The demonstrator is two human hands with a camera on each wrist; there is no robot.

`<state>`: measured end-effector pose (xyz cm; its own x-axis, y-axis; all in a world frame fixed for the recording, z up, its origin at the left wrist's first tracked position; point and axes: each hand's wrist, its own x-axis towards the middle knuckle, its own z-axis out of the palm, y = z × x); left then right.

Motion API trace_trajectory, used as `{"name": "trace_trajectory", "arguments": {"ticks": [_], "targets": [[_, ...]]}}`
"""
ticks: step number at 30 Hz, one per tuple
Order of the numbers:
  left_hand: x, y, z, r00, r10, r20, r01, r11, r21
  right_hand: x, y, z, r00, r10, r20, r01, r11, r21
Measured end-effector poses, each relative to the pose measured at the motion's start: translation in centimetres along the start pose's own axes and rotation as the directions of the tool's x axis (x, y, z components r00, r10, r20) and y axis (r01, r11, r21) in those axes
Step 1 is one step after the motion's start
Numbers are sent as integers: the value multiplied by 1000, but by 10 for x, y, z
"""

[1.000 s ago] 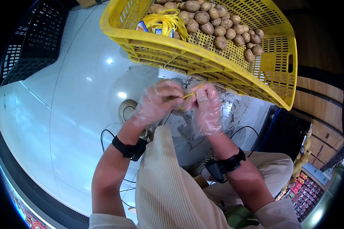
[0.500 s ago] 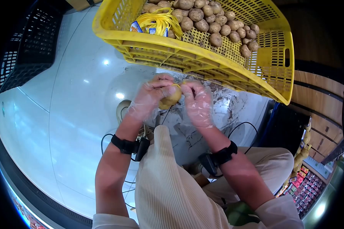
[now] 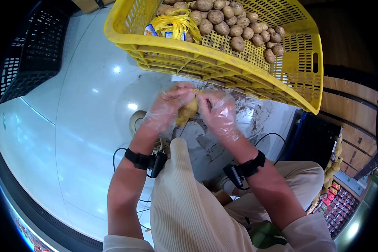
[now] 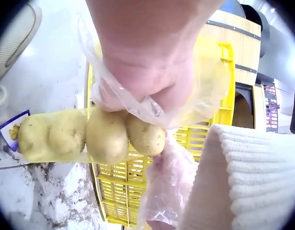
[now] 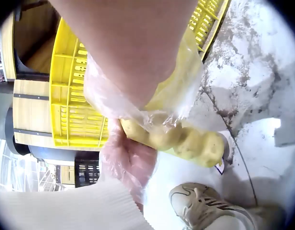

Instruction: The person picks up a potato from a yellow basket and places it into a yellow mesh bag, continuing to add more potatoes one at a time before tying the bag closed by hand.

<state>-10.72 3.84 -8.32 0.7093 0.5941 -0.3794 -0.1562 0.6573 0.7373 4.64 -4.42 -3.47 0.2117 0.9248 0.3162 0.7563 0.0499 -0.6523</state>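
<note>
While the crate (image 3: 155, 41) spans the upper frame, the netted potatoes (image 3: 187, 111) hang near the centre below it, their top pinched by the left hand (image 3: 168, 103) and the right hand (image 3: 219, 110), and could drop if the thin mesh (image 4: 66, 134) slips in the slick gloves (image 3: 227, 124).

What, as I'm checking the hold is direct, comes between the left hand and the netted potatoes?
Only a clear plastic glove, worn on the left hand. Its gloved fingers hold the netted potatoes near the upper end; nothing else is visible between them.
</note>
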Motion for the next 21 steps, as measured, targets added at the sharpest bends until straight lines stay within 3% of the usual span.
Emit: {"name": "trace_trajectory", "arguments": {"ticks": [2,6,8,11,12,14,18,20,21], "targets": [[1,8,1,992,127,22,-128,991,32,12,-14,-7,985,158,77,-166,979,115],[9,16,0,961,274,46,-277,959,59,19,-16,-7,990,139,-14,-135,979,153],[13,21,0,896,428,116,-443,858,259,19,-15,-8,992,115,-56,-105,983,148],[16,17,-8,845,510,162,-530,756,385,6,-2,-2,982,188,-1,-186,970,154],[16,17,-7,845,509,164,-530,756,385,4,-2,0,982,189,-3,-186,970,154],[15,18,-7,821,538,191,-557,680,477,1,-1,6,924,380,35,-363,847,389],[17,17,-10,819,539,194,-561,684,466,10,-1,11,902,429,37,-398,798,453],[18,16,-12,786,557,269,-596,564,572,18,0,9,892,447,68,-416,750,514],[19,17,-10,787,554,270,-595,568,568,20,0,8,890,451,67,-419,750,511]]}}
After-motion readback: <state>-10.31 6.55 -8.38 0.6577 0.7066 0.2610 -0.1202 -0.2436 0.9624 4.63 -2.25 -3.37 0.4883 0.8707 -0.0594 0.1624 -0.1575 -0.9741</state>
